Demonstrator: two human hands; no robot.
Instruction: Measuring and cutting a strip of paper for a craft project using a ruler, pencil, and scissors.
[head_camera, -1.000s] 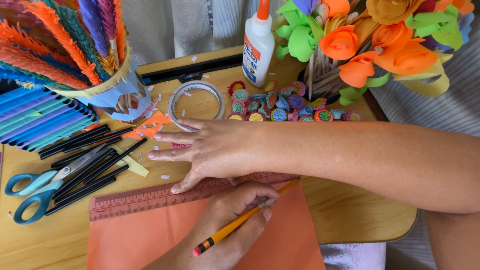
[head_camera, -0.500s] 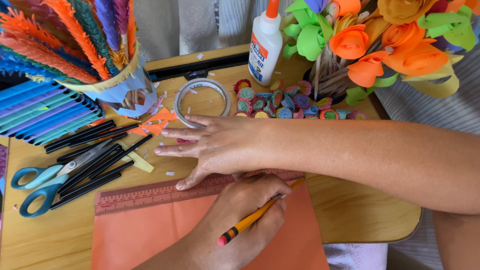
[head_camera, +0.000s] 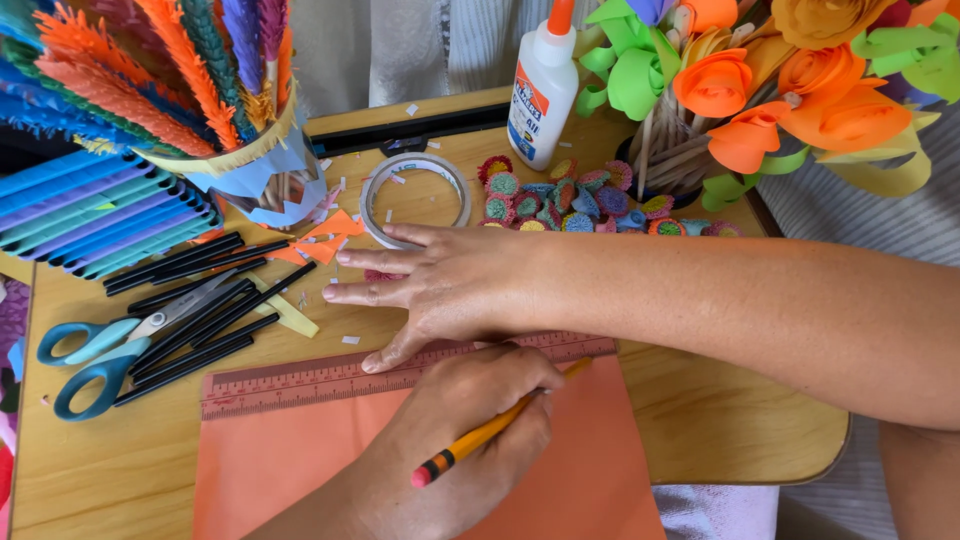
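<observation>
My right hand (head_camera: 450, 285) reaches in from the right and lies flat, fingers spread, with its thumb pressing on a reddish ruler (head_camera: 300, 382). The ruler lies across the top edge of an orange paper sheet (head_camera: 270, 470) on the wooden desk (head_camera: 720, 420). My left hand (head_camera: 460, 440) comes up from the bottom edge and grips a yellow pencil (head_camera: 480, 438). The pencil's tip rests at the ruler's lower edge and its eraser end points toward me.
Blue-handled scissors (head_camera: 90, 360) and several black pens (head_camera: 200, 310) lie at the left. Behind my hands are a tape roll (head_camera: 415, 170), a glue bottle (head_camera: 543, 90), small rolled paper discs (head_camera: 580, 200), a cup of paper feathers (head_camera: 250, 170), paper flowers (head_camera: 760, 90) and stacked blue strips (head_camera: 90, 215).
My left hand has shifted the pencil slightly along the ruler's edge. My right hand stays pressed in the same place.
</observation>
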